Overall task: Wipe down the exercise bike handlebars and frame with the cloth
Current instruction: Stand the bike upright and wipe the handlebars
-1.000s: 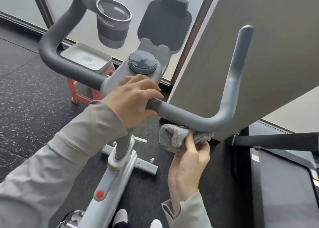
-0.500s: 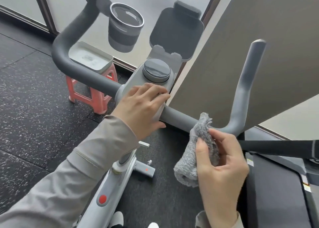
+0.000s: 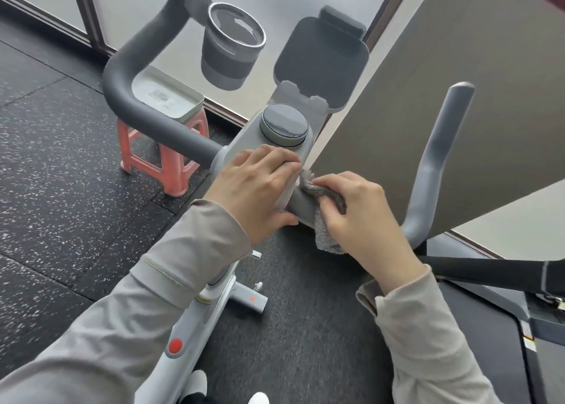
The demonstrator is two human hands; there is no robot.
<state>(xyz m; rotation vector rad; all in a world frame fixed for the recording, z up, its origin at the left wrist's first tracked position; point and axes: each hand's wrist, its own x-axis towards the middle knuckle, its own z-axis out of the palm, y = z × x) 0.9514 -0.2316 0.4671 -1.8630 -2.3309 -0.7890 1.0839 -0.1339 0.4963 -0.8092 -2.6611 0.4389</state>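
Right hand (image 3: 357,217) fingers clamped on cloth (image 3: 325,217) against handlebar (image 3: 302,206); left hand (image 3: 253,189) fingers curled round bike's centre housing (image 3: 244,140).

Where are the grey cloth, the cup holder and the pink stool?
cloth (image 3: 328,239), head view, hanging lower end.
cup holder (image 3: 227,64), head view, outer wall.
pink stool (image 3: 172,171), head view, front leg frame.
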